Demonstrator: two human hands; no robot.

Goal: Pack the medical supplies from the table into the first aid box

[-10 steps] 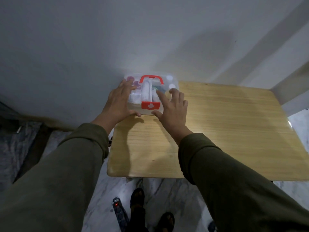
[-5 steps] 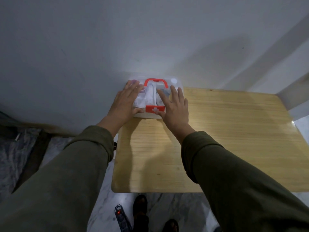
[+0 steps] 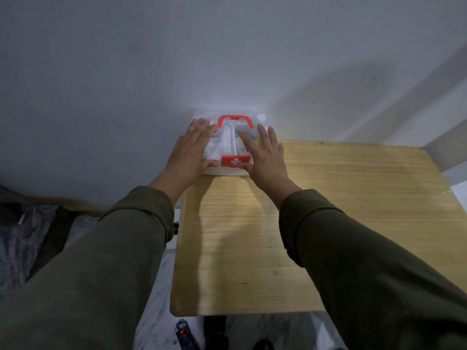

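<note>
The first aid box (image 3: 228, 147) is clear plastic with a red handle (image 3: 235, 120) and a red latch bearing a white cross (image 3: 235, 161). It stands closed at the far left corner of the wooden table (image 3: 328, 210), against the wall. Supplies show dimly through its lid. My left hand (image 3: 189, 152) lies flat on the lid's left half, fingers spread. My right hand (image 3: 265, 157) lies flat on the right half, its thumb beside the latch. Neither hand grips anything.
A white wall (image 3: 227, 59) stands directly behind the box. Below the table's near edge lie a power strip with a red light (image 3: 183, 333) and dark sandals (image 3: 217, 332) on a marble floor. Dark cloth (image 3: 30, 236) lies at the left.
The box has slid away from me to the wall under both hands. My fingers have spread flatter across the lid.
</note>
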